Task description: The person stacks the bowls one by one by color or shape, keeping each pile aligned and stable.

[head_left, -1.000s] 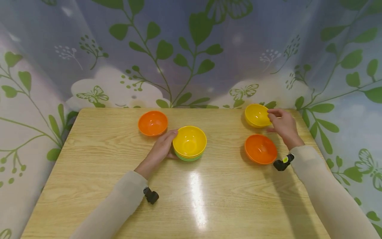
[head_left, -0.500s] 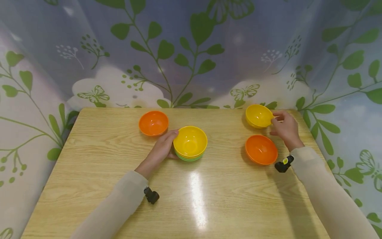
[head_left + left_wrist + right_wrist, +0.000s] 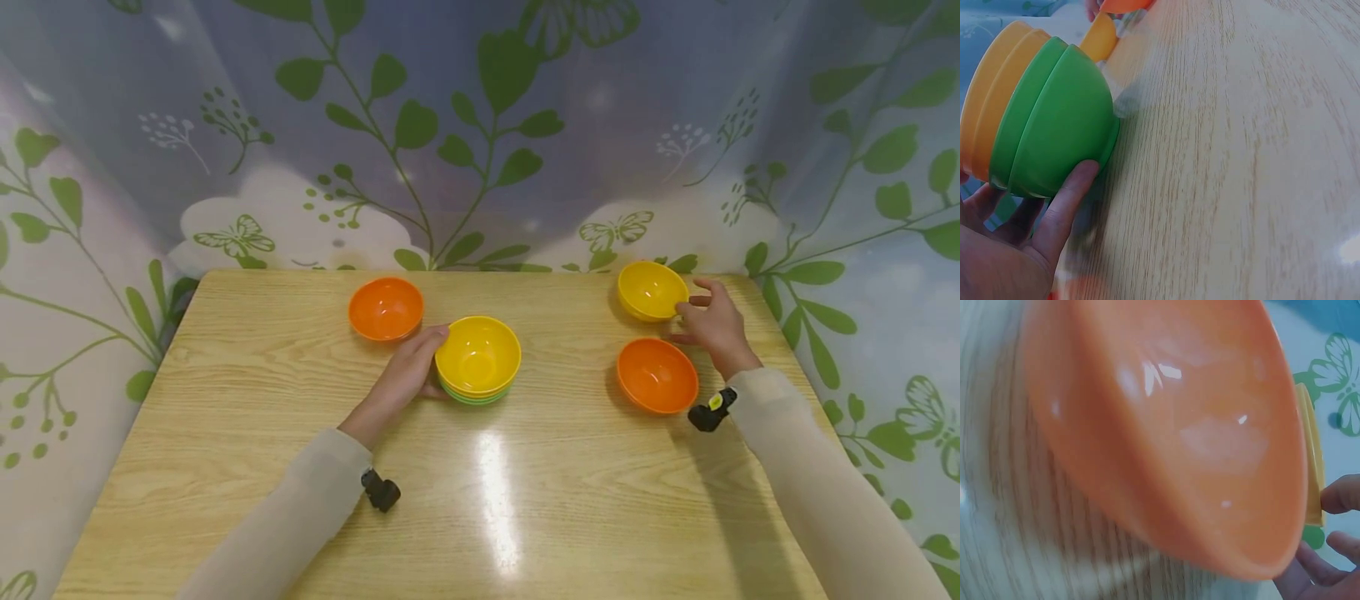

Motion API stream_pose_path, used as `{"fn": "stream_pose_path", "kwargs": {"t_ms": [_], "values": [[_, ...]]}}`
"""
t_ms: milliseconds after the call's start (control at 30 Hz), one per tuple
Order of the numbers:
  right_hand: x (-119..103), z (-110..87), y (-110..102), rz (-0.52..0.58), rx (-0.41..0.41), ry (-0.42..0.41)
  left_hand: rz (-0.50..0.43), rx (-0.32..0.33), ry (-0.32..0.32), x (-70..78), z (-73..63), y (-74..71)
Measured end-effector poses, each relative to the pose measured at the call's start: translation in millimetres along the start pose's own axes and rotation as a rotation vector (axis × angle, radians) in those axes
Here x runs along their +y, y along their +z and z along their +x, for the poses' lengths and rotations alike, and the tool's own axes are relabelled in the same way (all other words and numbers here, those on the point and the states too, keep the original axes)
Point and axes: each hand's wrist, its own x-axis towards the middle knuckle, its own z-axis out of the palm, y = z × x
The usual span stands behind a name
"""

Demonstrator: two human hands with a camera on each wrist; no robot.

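Observation:
A stack of bowls stands near the middle of the table, yellow ones on top of green ones. My left hand grips it from the left, thumb at the top rim and fingers against the green sides. At the back right is a single yellow bowl. My right hand is at its right edge, thumb tip right at the rim and the other fingers spread apart. An orange bowl stands just in front of that yellow bowl and fills much of the right wrist view.
Another orange bowl sits behind my left hand, to the left of the stack. The wooden table ends at the back against a leaf-patterned curtain, with more patterned cloth along both sides.
My right hand has shifted slightly right and its fingers have come off the inside of the yellow bowl's rim. The left hand and the stack stay in place.

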Motion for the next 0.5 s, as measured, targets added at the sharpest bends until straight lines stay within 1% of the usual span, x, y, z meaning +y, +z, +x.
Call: {"fn": "stream_pose_path", "kwargs": {"t_ms": [167,233,367,500], "values": [[-3.1,-0.6,-0.6,0.103,-0.073,0.044,-0.005,0.004,-0.004,0.3,0.2,0.1],[-4.7,-1.0,-0.5,0.133,-0.090,0.066,-0.007,0.004,-0.005,0.2,0.4,0.0],[-4.4,1.0,1.0,0.166,-0.101,0.087,-0.003,0.003,-0.005,-0.3,0.9,0.1],[-3.9,2.3,3.2,0.182,-0.098,0.085,0.003,0.005,-0.012,-0.2,1.3,0.2]]}}
